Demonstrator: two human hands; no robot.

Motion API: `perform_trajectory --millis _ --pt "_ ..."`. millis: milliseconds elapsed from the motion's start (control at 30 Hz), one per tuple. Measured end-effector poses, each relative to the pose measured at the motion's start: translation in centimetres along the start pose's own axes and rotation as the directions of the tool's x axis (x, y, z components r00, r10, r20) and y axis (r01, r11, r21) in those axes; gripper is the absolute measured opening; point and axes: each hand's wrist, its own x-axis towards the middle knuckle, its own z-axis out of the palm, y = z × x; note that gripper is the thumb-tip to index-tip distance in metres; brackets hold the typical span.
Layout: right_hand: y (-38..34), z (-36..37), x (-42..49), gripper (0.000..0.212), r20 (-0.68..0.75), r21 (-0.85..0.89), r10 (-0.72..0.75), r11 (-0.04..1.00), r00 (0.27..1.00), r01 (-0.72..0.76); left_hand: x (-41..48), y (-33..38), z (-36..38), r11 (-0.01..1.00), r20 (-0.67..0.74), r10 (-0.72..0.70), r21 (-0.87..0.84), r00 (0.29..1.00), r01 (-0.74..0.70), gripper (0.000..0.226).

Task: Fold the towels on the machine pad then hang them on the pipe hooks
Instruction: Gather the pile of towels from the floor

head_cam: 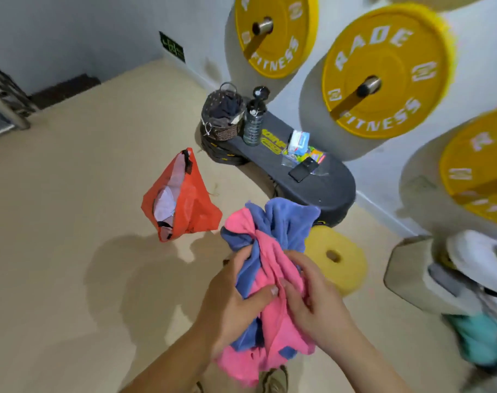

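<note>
I hold a crumpled bundle of towels in front of me, above the floor. A pink towel (272, 313) is tangled with a blue towel (287, 219). My left hand (236, 296) grips the bundle from the left, thumb across the pink cloth. My right hand (312, 293) grips it from the right, fingers curled into the pink folds. The black machine pad (318, 185) lies beyond the bundle against the wall, with small items on it. Steel pipe pegs (372, 85) stick out of the wall through yellow weight plates.
An orange bag (184, 199) with cloth inside stands on the floor at left. A wicker basket (223, 114), a water bottle (254, 120), a phone (303, 169) and packets sit on the pad. A yellow disc (338, 259) lies on the floor. More cloth is piled at right (474, 268).
</note>
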Motion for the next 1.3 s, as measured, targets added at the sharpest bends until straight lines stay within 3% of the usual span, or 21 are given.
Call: perform_trajectory --millis 233,367,567,767,933,1067,1200,1300 --pt "-10.8 -11.3 -16.7 0.049 -0.242 -0.035 0.111 0.992 0.964 -0.123 -10.8 16.3 2.6 0.988 0.287 0.144 0.013 0.947 -0.154 0.073" --pt "-13.2 -13.5 -29.0 0.058 -0.442 0.022 0.248 0.964 0.862 -0.267 -17.9 20.7 6.0 0.974 0.556 0.188 -0.003 0.809 -0.225 0.073" --pt "-15.3 -13.8 -50.2 0.053 -0.652 0.177 0.429 0.888 0.626 -0.424 -33.5 23.7 15.2 0.917 0.770 0.300 -0.070 0.563 -0.392 0.068" --pt "-15.4 -11.7 -73.7 0.047 -0.786 0.401 0.543 0.811 0.295 -0.425 -53.5 23.2 25.5 0.924 0.911 0.310 -0.221 0.273 -0.312 0.064" --pt "-14.9 -9.0 -92.2 0.051 -0.760 0.593 0.647 0.731 0.064 -0.337 -70.6 20.8 33.5 0.942 0.962 0.261 -0.234 0.086 -0.242 0.068" --pt "-13.7 -8.6 -101.6 0.052 -0.716 0.672 0.695 0.661 -0.066 -0.335 -79.9 20.1 37.6 0.945 0.981 0.193 -0.183 0.013 -0.271 0.069" --pt "-10.8 -10.7 -107.2 0.042 -0.724 0.657 0.683 0.638 -0.098 -0.401 -83.8 21.4 42.3 0.922 0.989 0.140 -0.143 -0.035 -0.359 0.070" --pt "-7.6 -13.3 -110.2 0.038 -0.726 0.654 0.683 0.651 -0.079 -0.386 -85.2 22.1 46.3 0.912 0.988 0.154 -0.142 0.001 -0.385 0.070"
